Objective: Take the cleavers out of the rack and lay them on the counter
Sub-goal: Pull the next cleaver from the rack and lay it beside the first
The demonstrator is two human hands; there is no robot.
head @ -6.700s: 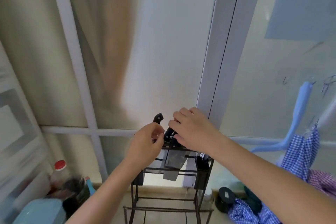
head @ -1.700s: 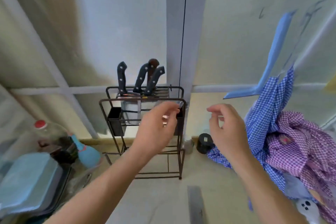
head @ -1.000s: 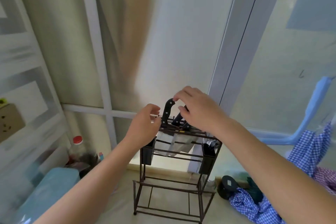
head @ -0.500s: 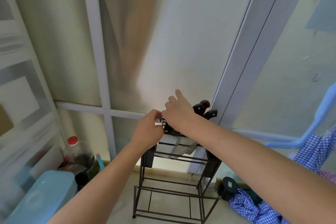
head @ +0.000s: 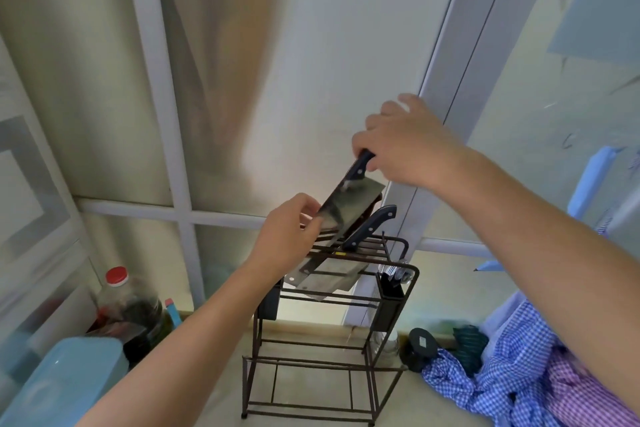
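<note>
A dark wire rack (head: 405,291) stands on the beige counter (head: 214,402) against the window. My right hand (head: 405,142) grips the black handle of a steel cleaver (head: 346,208), which is raised and tilted above the rack, its lower corner still near the top slots. My left hand (head: 287,239) is closed at the rack's top left corner, its fingers close to the blade's edge. Another black-handled cleaver (head: 370,227) sits in the rack, and flat blades (head: 325,276) hang below the top rail. A brown handle is mostly hidden behind the raised blade.
A red-capped bottle (head: 116,291) and a light blue container (head: 62,381) stand at the left. Checked cloths (head: 519,374) are piled at the right beside a black round object (head: 420,343). A black cup (head: 391,284) hangs on the rack's right side.
My right hand has closed on a black handle and drawn that cleaver up out of the rack. My left hand stays at the rack's top.
</note>
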